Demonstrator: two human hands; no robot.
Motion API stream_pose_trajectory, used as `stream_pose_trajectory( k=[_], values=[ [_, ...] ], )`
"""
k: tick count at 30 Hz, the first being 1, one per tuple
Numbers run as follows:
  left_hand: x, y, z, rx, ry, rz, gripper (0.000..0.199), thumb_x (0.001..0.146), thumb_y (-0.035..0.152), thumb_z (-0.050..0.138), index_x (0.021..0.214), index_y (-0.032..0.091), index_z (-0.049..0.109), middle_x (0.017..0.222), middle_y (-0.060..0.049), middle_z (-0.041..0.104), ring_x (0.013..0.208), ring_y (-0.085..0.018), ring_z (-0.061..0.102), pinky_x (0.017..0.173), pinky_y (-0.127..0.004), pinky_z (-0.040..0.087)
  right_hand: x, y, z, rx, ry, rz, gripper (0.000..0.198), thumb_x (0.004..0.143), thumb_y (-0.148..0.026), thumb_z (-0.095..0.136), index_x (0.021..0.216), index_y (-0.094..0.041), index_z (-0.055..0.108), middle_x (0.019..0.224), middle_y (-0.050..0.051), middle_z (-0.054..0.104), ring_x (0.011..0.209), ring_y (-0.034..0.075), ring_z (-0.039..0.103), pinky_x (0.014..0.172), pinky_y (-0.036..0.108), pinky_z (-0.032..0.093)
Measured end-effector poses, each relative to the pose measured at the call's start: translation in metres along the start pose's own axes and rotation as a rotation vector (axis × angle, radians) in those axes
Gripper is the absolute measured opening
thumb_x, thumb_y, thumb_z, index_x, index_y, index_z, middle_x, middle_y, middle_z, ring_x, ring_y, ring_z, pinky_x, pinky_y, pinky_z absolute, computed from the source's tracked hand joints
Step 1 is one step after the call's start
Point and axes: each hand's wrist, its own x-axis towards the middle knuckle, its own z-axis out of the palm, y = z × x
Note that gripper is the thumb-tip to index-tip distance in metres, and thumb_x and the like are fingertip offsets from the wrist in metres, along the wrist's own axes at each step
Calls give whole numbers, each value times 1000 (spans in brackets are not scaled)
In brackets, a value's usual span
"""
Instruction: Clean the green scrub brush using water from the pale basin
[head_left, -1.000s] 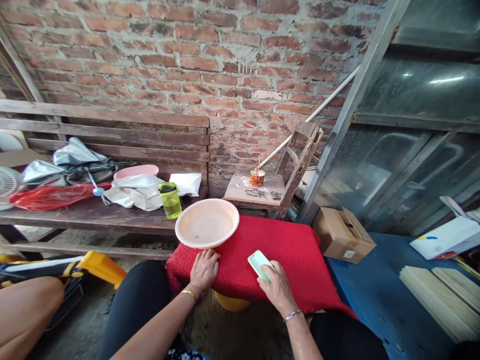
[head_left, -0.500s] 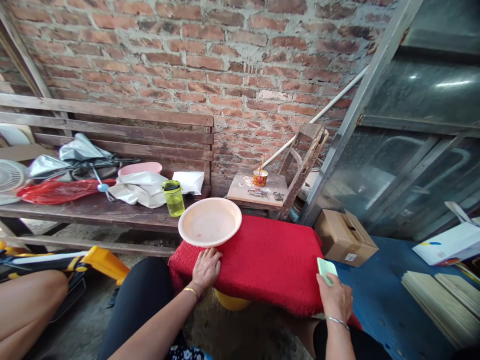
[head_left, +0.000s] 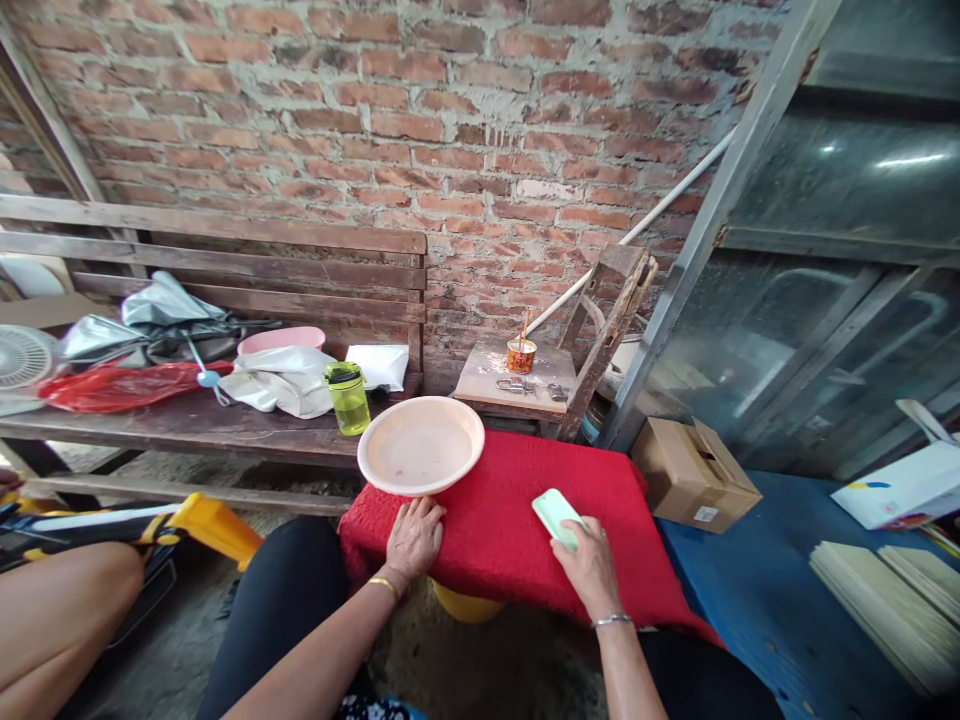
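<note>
A red cloth (head_left: pixel 517 540) covers a low table or bench in front of me. My left hand (head_left: pixel 414 538) rests palm down at its near left edge, fingers laid out, fingertips close under the rim of a pale plastic basin (head_left: pixel 421 445). The basin stands on the cloth's far left corner and seems to hold shallow water. Over the middle right of the cloth, my right hand (head_left: pixel 590 565) is closed around a flat, pale green block (head_left: pixel 556 515) with rounded corners. Its kind does not show clearly, and whether it touches the cloth I cannot tell.
Behind the cloth, a small chair (head_left: pixel 487 375) bears a patterned cup (head_left: pixel 520 356) and padlocks (head_left: pixel 514 385). A green bottle (head_left: pixel 348 400) stands on the wooden bench (head_left: pixel 187 425). A cardboard box (head_left: pixel 694 475) sits on the blue surface (head_left: pixel 739 570). Someone's bare knee (head_left: pixel 82 600) is at left.
My right hand has moved left with the pale green block, from the cloth's right edge towards its middle. My left hand and the basin stay in place.
</note>
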Motion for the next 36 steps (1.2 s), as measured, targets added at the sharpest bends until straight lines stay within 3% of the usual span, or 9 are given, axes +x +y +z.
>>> stream_pose_trajectory(
  k=[5, 8, 14, 18, 21, 26, 28, 31, 36],
  values=[
    [0, 0, 2, -17, 22, -1, 27, 89, 14, 51, 104, 25, 72, 109, -7, 67, 103, -26, 59, 94, -41, 43, -1, 68, -47, -248, 148, 372, 40, 78, -49, 60, 98, -20, 76, 80, 13, 63, 88, 33, 59, 81, 47, 48],
    [0, 0, 2, -19, 24, -4, 27, 90, 15, 51, 104, 25, 72, 109, -8, 67, 103, -26, 59, 95, -43, 43, -3, 86, -57, -305, 243, 507, 45, 77, -56, 58, 99, -22, 76, 78, 12, 63, 92, 35, 57, 81, 47, 48],
    [0, 1, 1, -19, 20, -10, 28, 89, 14, 51, 104, 24, 72, 109, -7, 67, 103, -26, 59, 95, -43, 43, -1, 22, -13, 96, 142, 102, 42, 82, -55, 59, 101, -21, 75, 99, 11, 64, 95, 27, 60, 90, 40, 50],
    [0, 1, 0, -22, 24, 0, 28, 89, 13, 51, 104, 24, 72, 108, -7, 67, 103, -26, 60, 94, -42, 43, -4, -24, 14, 80, -57, -184, 26, 83, -38, 62, 103, -26, 74, 104, 8, 63, 96, 24, 61, 90, 36, 50],
    [0, 0, 0, -10, 20, -2, 28, 89, 14, 50, 104, 24, 72, 110, -8, 67, 104, -27, 60, 94, -43, 43, -3, -17, 9, -76, -43, -143, 27, 83, -37, 63, 105, -26, 74, 103, 9, 63, 94, 24, 61, 88, 37, 49],
    [0, 0, 2, -5, 5, 7, 28, 90, 14, 49, 105, 23, 71, 108, -8, 67, 104, -27, 59, 94, -43, 42, 4, 46, -23, -341, 144, 301, 40, 84, -51, 58, 104, -22, 76, 87, 11, 63, 90, 29, 59, 79, 39, 48],
    [0, 0, 2, -4, 2, 6, 28, 90, 14, 49, 105, 23, 71, 108, -8, 67, 104, -27, 59, 95, -43, 42, 5, 63, -30, -343, 203, 369, 42, 84, -54, 56, 103, -23, 76, 84, 12, 64, 91, 31, 58, 79, 41, 47],
    [0, 0, 2, -3, 2, 2, 28, 91, 14, 49, 105, 24, 71, 109, -8, 67, 104, -27, 59, 95, -43, 42, 4, 58, -23, -225, 217, 304, 42, 83, -55, 56, 101, -22, 76, 85, 12, 64, 94, 31, 58, 82, 42, 48],
    [-1, 0, 2, -16, 12, 1, 28, 90, 14, 50, 105, 24, 71, 108, -7, 67, 104, -26, 59, 95, -43, 42, -2, 5, 6, 39, 26, -46, 29, 83, -44, 62, 100, -24, 75, 100, 9, 63, 94, 25, 62, 88, 36, 50]
  ],
)
